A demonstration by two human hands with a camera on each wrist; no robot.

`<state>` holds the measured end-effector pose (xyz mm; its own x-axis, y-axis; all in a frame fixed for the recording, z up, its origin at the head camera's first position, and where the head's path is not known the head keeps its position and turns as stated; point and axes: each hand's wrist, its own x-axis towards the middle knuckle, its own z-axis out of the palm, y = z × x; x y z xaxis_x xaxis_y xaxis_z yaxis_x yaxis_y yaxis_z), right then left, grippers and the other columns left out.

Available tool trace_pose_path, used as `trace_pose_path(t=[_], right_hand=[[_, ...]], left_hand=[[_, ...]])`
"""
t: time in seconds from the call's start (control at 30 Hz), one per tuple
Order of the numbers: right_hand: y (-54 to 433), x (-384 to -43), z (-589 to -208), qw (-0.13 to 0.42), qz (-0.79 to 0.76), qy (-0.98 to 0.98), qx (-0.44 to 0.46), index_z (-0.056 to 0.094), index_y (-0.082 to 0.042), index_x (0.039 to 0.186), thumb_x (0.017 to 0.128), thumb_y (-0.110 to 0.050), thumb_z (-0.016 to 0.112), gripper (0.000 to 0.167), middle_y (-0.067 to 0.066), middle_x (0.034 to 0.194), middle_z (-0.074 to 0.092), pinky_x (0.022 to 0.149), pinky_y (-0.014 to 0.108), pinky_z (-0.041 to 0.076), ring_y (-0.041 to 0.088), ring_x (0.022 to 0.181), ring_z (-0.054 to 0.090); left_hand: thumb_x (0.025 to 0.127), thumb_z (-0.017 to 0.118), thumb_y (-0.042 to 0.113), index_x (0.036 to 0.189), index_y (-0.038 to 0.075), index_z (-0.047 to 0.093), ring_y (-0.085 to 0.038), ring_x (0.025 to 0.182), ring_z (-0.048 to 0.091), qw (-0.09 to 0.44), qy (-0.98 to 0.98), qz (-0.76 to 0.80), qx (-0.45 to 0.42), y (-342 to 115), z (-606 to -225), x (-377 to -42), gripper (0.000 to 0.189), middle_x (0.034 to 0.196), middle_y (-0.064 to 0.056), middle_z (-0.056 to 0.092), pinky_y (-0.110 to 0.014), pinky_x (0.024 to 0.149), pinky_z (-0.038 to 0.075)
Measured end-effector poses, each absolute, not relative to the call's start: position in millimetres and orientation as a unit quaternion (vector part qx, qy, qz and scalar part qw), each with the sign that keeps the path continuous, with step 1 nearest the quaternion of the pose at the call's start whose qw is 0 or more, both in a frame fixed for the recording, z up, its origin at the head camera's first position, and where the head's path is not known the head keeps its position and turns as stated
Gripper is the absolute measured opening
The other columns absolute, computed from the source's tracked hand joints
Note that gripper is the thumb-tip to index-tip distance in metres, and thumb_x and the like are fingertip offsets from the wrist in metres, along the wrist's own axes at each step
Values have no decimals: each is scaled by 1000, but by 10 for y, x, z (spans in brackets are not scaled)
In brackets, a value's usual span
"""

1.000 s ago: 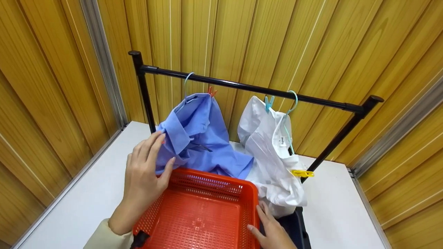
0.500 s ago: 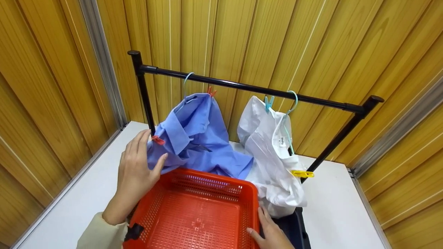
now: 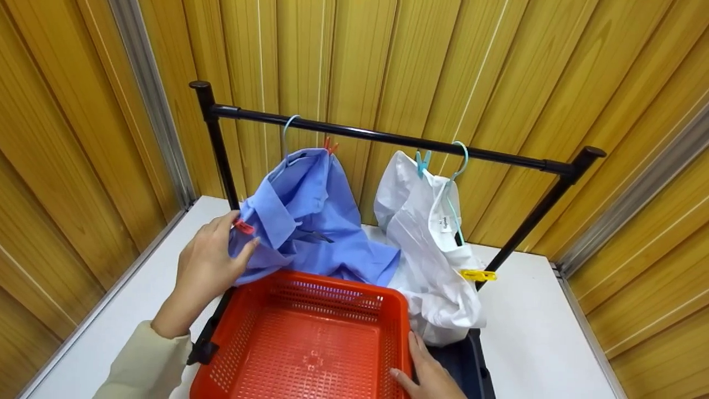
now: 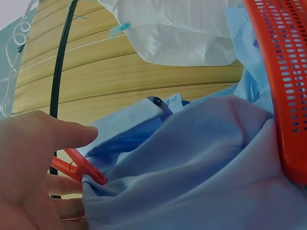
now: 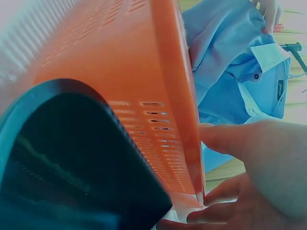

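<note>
Left hand (image 3: 207,260) at the left edge of the blue shirt (image 3: 310,221), fingers and thumb curled round a fold of the cloth right beside the red clothespin (image 3: 242,226) clipped there; in the left wrist view the thumb (image 4: 72,135) just above the pin (image 4: 79,166), lower fingers tucked under the cloth. Shirt hanging from a pale blue hanger (image 3: 285,130) on the black rail (image 3: 388,137) of the drying rack, its lower part draped down onto the far rim of the orange basket (image 3: 310,343). A second orange-red pin (image 3: 329,145) at the top of the shirt, just under the rail.

Right hand (image 3: 426,372) at the near right corner of the basket, fingers laid against its right wall; in the right wrist view the fingers (image 5: 225,139) nearly straight along the perforated side (image 5: 144,96), not curled round the rim. Basket resting on a dark blue bin (image 3: 471,360), nothing visible inside the basket.

To the right of the blue shirt, a white garment (image 3: 432,249) on a teal hanger (image 3: 460,158), held by a teal pin (image 3: 422,162) near the rail and a yellow pin (image 3: 477,274) lower down on its right edge. Rack standing on a white surface (image 3: 532,338), wooden panelled wall (image 3: 498,66) behind and at both sides.
</note>
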<state>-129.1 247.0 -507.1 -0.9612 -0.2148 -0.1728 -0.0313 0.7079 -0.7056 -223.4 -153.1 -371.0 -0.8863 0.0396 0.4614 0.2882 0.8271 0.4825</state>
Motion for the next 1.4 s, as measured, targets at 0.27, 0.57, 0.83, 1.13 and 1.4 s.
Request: trace_pose_path(t=[0.27, 0.57, 0.83, 1.13, 1.4], right_hand=[[2491, -1282, -5093, 124, -376, 914, -93, 16, 19, 159, 105, -34, 68, 92, 43, 162, 22, 101, 73, 44, 62, 132, 48], [2499, -1257, -5152, 102, -360, 921, -112, 17, 19, 159, 106, -34, 67, 91, 44, 156, 34, 92, 71, 49, 58, 120, 60], [2510, -1255, -5162, 105, -371, 915, -119, 13, 20, 159, 106, -34, 66, 92, 45, 144, 47, 85, 70, 52, 54, 110, 65], [2515, -1241, -5177, 90, -366, 917, -129, 14, 19, 159, 106, -33, 67, 91, 45, 142, 50, 85, 68, 53, 53, 109, 66], [2518, -1241, -5186, 91, -367, 917, -128, 14, 19, 159, 106, -32, 66, 90, 44, 141, 51, 84, 68, 53, 53, 108, 67]], left_hand=[[98, 74, 28, 144, -8, 56, -54, 111, 64, 172, -943, -269, -90, -1646, -3715, -2360, 60, 129, -33, 66, -69, 87, 52], [100, 70, 33, 139, -5, 58, -50, 93, 68, 130, -954, -255, -89, -1689, -3733, -2438, 55, 113, -32, 70, -63, 70, 53], [102, 69, 36, 123, -2, 61, -49, 95, 67, 73, -946, -298, -103, -1701, -3678, -2519, 45, 106, -27, 69, -62, 73, 50], [104, 68, 37, 118, -3, 60, -46, 101, 65, 22, -924, -362, -125, -1733, -3680, -2638, 43, 112, -28, 67, -61, 83, 51], [105, 64, 27, 117, -7, 62, -48, 111, 63, -10, -903, -415, -113, -1703, -3715, -2659, 36, 121, -32, 65, -65, 95, 49]])
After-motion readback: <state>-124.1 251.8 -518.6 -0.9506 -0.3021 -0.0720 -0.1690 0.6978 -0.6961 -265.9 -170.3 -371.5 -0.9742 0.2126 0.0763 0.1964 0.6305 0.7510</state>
